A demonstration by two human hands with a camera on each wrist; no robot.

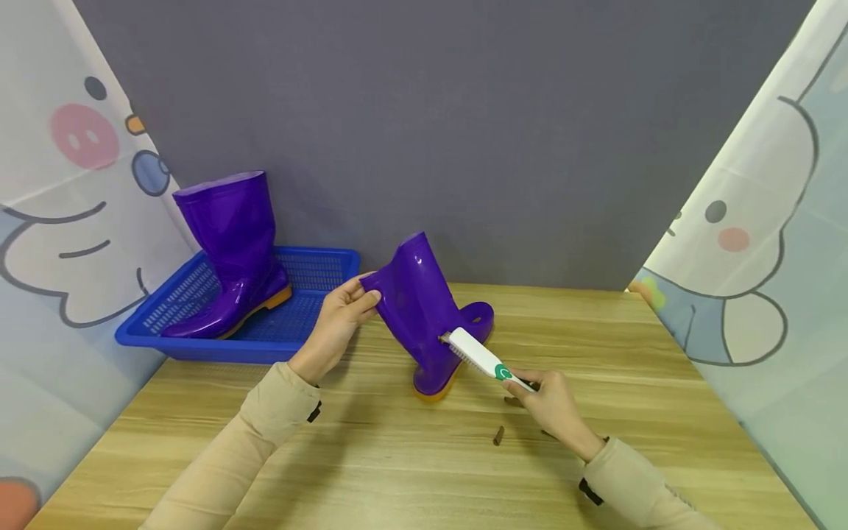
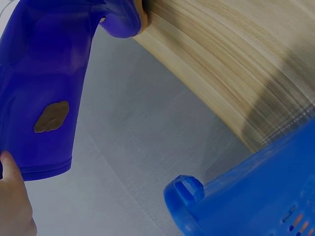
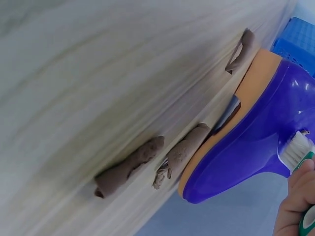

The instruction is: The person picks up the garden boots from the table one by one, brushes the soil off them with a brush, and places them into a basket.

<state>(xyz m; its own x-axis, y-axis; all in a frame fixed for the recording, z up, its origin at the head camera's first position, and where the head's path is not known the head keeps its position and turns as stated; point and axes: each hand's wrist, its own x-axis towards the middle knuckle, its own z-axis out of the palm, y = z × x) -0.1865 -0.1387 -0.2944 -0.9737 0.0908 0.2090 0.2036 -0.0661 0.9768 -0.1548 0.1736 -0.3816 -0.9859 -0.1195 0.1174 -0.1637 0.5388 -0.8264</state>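
Note:
A purple rain boot with a yellow-orange sole leans on the wooden table, its shaft tilted to the left. My left hand grips the shaft's top rim between thumb and fingers. In my right hand is the handle of a white and green scrub brush. Its bristles press at the boot's ankle, where a bit of brown muck shows at the tip. The left wrist view reveals a brown mud-like patch on the shaft, facing away from the head camera.
At the left, a blue plastic basket holds a second purple boot, standing upright. Several brown clay-like pieces lie on the table beside the sole. A grey panel rises behind the table.

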